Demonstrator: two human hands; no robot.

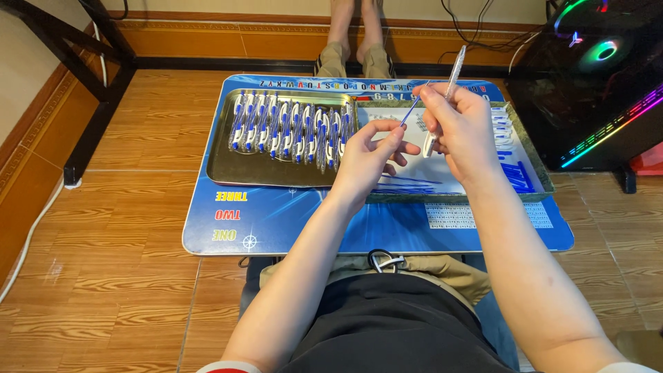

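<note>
- Blue refill (410, 110) pinched in my left hand's (369, 157) fingertips.
- Clear pen barrel (452, 74) gripped by my right hand (459, 128), fingers curled.
- Metal tray (228, 166) of assembled pens (293, 128) sits left.

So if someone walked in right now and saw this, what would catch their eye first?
Probably the two hands raised over the blue table: the right hand holds a clear pen barrel upright, while the left hand pinches a thin blue refill toward it. Next, the row of blue and white pens in the metal tray at left, and the glowing computer case at far right.
</note>
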